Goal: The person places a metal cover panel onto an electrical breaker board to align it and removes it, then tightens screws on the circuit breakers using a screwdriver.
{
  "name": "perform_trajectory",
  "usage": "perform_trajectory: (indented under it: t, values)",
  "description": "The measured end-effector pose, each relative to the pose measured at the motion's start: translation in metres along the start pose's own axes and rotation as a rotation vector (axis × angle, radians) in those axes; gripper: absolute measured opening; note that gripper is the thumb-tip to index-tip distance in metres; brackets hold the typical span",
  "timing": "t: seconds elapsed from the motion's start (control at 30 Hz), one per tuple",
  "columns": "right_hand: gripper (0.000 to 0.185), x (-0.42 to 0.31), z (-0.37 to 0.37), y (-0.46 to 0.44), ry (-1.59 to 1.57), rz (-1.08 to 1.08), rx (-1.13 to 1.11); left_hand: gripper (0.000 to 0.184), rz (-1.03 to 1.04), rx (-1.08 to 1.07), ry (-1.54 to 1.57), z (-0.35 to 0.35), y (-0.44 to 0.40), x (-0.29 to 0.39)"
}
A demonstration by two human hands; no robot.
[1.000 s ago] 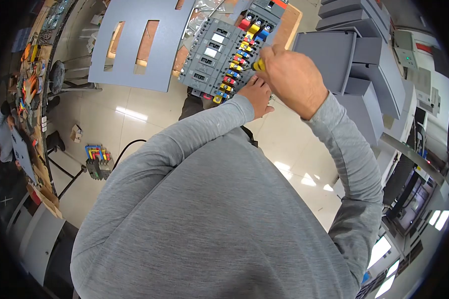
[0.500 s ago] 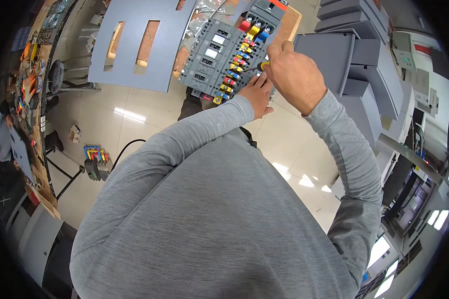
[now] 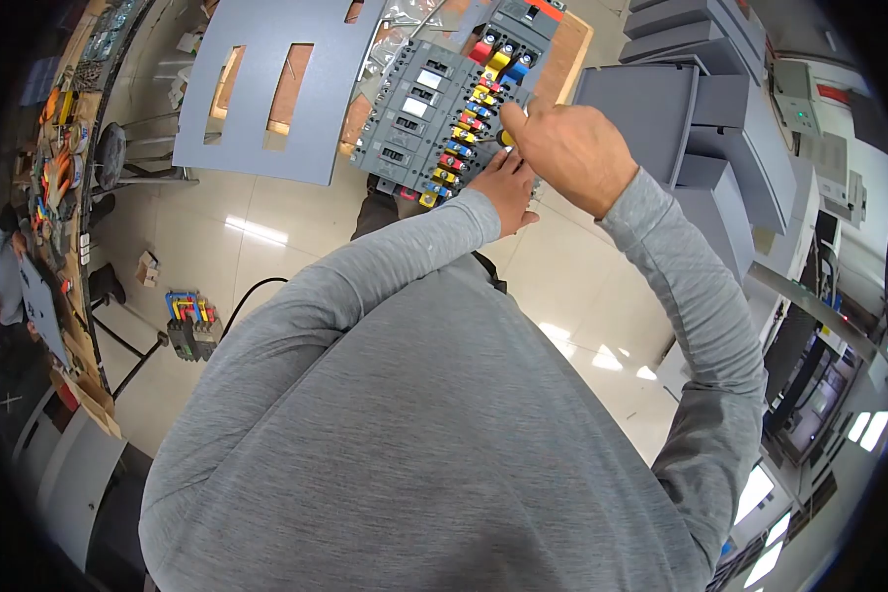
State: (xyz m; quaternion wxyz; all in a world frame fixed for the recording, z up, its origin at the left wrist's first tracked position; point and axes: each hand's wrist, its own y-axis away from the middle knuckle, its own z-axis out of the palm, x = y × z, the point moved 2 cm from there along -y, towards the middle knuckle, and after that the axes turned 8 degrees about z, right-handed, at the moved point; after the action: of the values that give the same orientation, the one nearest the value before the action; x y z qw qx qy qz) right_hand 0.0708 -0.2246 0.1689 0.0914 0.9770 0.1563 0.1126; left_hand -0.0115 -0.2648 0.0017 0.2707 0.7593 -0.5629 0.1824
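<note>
Circuit breakers (image 3: 414, 118) with hard-looking, matt plastic cases carry smooth, plastic-looking coloured sleeves (image 3: 499, 65) and shiny metal bolts (image 3: 506, 49). The screwdriver handle (image 3: 507, 138) looks like plastic. A slotted panel (image 3: 257, 113) is smooth, like painted metal with a faint sheen. Clear plastic bags (image 3: 389, 45) look crinkled and glossy. The board (image 3: 574, 54) is bare wood; the shirt (image 3: 405, 395) is soft, matt, flecked cloth; floor tiles (image 3: 311, 212) gleam.
</note>
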Motion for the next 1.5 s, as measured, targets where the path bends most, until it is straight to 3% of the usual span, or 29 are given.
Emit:
perform_trajectory:
  t: [0.33, 0.47, 0.53, 0.67, 0.83, 1.0, 1.13, 1.23, 1.5]
  values:
    - [0.029, 0.0, 0.008, 0.0, -0.214, 0.24, -0.03, 0.077, -0.001, 0.018, -0.047, 0.007, -0.002, -0.002]
    - [0.034, -0.003, -0.001, 0.0, -0.343, 0.182, -0.032, 0.077, -0.013, -0.08, 0.071, 0.009, -0.005, -0.004]
    - [0.038, 0.006, -0.01, 0.002, -0.434, 0.172, 0.011, 0.073, -0.03, 0.014, -0.072, 0.002, 0.0, 0.002]
    - [0.037, 0.045, -0.04, 0.021, -0.616, 0.34, 0.247, 0.077, 0.013, 0.137, -0.238, 0.012, -0.001, -0.001]
    - [0.037, 0.077, -0.049, 0.072, -1.108, 0.571, 0.528, 0.081, 0.009, 0.065, -0.214, 0.007, -0.001, 0.0]
    - [0.03, 0.085, -0.016, 0.112, -1.56, 0.808, 0.796, 0.081, 0.014, 0.059, -0.23, 0.006, -0.001, 0.0]
    - [0.024, 0.082, 0.036, 0.127, -1.745, 0.953, 0.828, 0.081, 0.024, 0.081, -0.247, 0.011, -0.002, -0.002]
    - [0.023, 0.069, 0.071, 0.137, -1.492, 1.041, 0.791, 0.081, 0.03, 0.095, -0.256, 0.011, -0.002, -0.002]
    - [0.028, 0.051, 0.102, 0.146, -1.319, 1.136, 0.76, 0.081, 0.062, 0.152, -0.277, 0.01, -0.002, -0.001]
